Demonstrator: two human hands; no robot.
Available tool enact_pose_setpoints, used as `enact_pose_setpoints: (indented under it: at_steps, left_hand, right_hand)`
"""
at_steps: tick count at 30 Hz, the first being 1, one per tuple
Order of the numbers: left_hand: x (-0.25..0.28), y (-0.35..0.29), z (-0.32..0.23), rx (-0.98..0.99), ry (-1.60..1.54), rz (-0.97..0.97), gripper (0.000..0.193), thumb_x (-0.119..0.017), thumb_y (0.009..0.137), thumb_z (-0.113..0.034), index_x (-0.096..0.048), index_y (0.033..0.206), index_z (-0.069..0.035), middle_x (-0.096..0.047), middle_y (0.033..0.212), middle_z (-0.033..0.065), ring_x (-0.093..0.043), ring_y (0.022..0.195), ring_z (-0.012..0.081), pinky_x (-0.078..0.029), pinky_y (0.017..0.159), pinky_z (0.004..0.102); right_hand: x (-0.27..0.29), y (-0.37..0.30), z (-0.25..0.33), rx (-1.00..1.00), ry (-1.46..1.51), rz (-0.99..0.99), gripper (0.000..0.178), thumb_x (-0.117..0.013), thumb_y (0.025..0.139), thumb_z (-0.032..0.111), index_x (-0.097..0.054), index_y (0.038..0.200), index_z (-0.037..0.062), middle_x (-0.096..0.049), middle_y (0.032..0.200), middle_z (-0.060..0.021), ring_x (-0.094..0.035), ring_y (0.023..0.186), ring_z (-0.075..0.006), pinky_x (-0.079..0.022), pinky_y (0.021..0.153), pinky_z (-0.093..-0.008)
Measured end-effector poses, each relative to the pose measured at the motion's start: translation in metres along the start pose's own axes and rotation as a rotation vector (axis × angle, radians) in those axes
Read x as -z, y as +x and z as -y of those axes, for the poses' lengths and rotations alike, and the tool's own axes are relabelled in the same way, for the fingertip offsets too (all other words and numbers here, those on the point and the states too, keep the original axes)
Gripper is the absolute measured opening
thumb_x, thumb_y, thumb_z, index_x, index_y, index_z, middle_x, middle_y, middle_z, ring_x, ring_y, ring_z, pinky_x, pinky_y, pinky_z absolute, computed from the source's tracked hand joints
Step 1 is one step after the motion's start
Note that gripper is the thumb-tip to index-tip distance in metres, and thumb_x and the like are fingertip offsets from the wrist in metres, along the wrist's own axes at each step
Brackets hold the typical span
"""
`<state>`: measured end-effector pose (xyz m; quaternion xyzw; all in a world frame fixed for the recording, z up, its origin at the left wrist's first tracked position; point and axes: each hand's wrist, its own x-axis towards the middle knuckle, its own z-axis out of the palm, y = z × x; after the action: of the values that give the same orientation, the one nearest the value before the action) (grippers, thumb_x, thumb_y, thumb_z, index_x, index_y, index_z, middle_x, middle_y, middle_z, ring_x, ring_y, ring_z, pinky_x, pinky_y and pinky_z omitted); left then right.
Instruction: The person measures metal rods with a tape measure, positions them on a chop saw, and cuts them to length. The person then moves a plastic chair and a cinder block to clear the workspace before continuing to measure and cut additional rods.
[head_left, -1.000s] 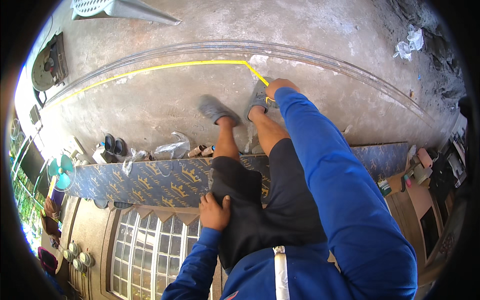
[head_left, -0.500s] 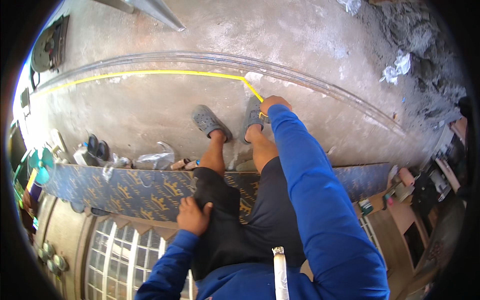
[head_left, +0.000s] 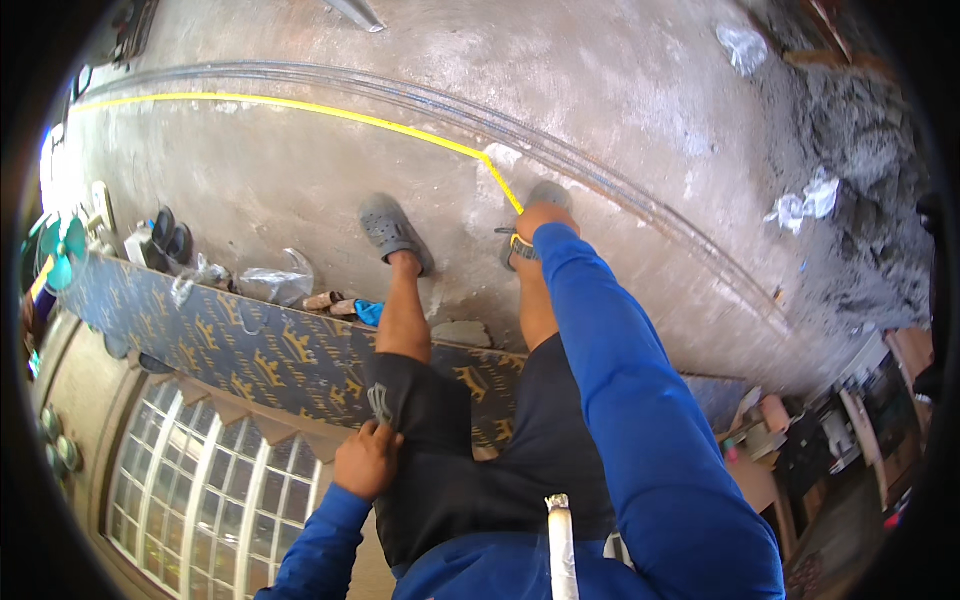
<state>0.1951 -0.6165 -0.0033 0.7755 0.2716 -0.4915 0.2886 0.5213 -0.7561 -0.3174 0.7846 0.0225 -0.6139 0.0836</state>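
My right hand (head_left: 547,217), at the end of an outstretched blue sleeve, is closed on a tape measure (head_left: 520,246), whose black and yellow part shows beside the wrist. Its yellow blade (head_left: 390,126) leaves the hand, bends sharply near a pale floor patch, then runs left across the concrete beside several long thin metal bars (head_left: 330,78). My left hand (head_left: 366,461) rests at my left thigh, fingers curled against the black shorts (head_left: 440,490); the palm is hidden. A lit-end cigarette (head_left: 562,545) juts up at the bottom of the view.
A dark patterned board (head_left: 230,345) lies behind my feet, which wear grey clogs (head_left: 388,225). Sandals (head_left: 172,238), plastic wrap (head_left: 280,280) and a teal fan (head_left: 62,252) are along the left. Grey rubble (head_left: 860,200) and crumpled plastic (head_left: 803,202) lie right. Below left is a gridded window (head_left: 190,480).
The view has turned and shifted, so floor and board appear tilted. My left hand's fingers have drawn in on the shorts, where they lay spread before. My right hand keeps hold of the tape measure.
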Motion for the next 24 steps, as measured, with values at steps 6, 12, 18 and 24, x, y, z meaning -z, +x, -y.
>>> enact_pose_setpoints:
  at_steps: [6,12,18,24]
  left_hand:
    - [0.012,0.061,-0.027,-0.006,0.083,0.131,0.027,-0.071,0.091,-0.036,-0.067,0.089,-0.009,-0.069,0.085,0.0171,-0.070,0.075,0.0367,-0.055,0.063,0.0492]
    - [-0.044,0.279,-0.007,-0.025,-0.473,-0.492,0.020,-0.071,0.091,-0.026,-0.068,0.095,-0.007,-0.070,0.093,0.0184,-0.067,0.087,0.0410,-0.053,0.075,0.0487]
    - [-0.133,0.449,0.026,0.294,-0.622,-0.373,0.030,-0.068,0.094,-0.034,-0.072,0.104,-0.007,-0.074,0.100,0.0178,-0.070,0.095,0.0365,-0.055,0.083,0.0455]
    - [-0.158,0.525,0.048,0.308,-0.623,-0.478,0.031,-0.066,0.095,-0.038,-0.073,0.106,-0.010,-0.074,0.105,0.0167,-0.070,0.099,0.0357,-0.055,0.086,0.0469]
  right_hand:
    - [0.020,0.033,-0.019,0.110,-0.240,0.018,0.044,-0.055,0.092,0.032,-0.071,0.126,0.0084,-0.065,0.134,-0.0164,-0.061,0.126,-0.0332,-0.049,0.105,-0.0432]
    - [0.020,0.089,-0.046,0.237,-0.487,-0.011,0.042,-0.056,0.090,0.032,-0.074,0.118,0.0057,-0.068,0.126,-0.0214,-0.065,0.119,-0.0369,-0.051,0.100,-0.0453]
    - [0.053,0.138,-0.061,0.651,-1.014,0.038,0.036,-0.053,0.090,0.027,-0.077,0.099,0.0013,-0.072,0.106,-0.0249,-0.070,0.099,-0.0411,-0.054,0.090,-0.0491]
    - [0.049,0.138,-0.072,0.379,-0.715,-0.036,0.038,-0.051,0.088,0.028,-0.077,0.099,0.0011,-0.071,0.105,-0.0250,-0.069,0.097,-0.0431,-0.054,0.089,-0.0482]
